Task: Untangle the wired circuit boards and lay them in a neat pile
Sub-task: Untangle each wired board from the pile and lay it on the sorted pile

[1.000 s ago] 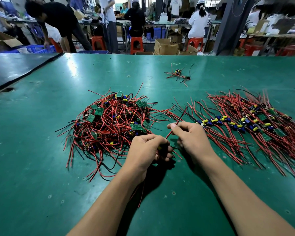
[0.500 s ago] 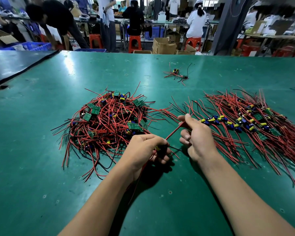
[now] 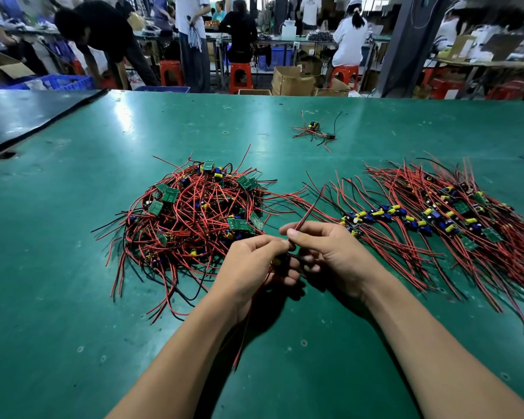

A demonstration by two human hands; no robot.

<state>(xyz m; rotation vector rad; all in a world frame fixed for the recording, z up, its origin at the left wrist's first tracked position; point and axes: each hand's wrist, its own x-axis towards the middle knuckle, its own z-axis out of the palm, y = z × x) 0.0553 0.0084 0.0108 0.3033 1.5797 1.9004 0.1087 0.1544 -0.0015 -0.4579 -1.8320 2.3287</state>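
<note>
Hands have closed up since half a second ago: right hand (image 3: 330,255) was out at 2 o'clock along the leads and is now back beside the left hand (image 3: 254,267), thumbs nearly touching. Right thumb and forefinger are clamped on the red-and-black wire pair (image 3: 310,207), whose free ends stick up toward 1 o'clock. Left fingers are curled round one board (image 3: 280,263), mostly hidden; another red lead trails from that fist toward 6 o'clock.

Tangled heap (image 3: 194,219) sits at 10 o'clock from the hands and looks unchanged. Laid-out pile (image 3: 436,219) fans at 2 o'clock on the green table (image 3: 58,297). Stray board (image 3: 313,130) lies far off at 12 o'clock.

Judgement: the right hand is regripping near the board for another straightening stroke. This unit looks free of the heap and should go to the 2 o'clock pile next. Most of the heap is still to be sorted.
</note>
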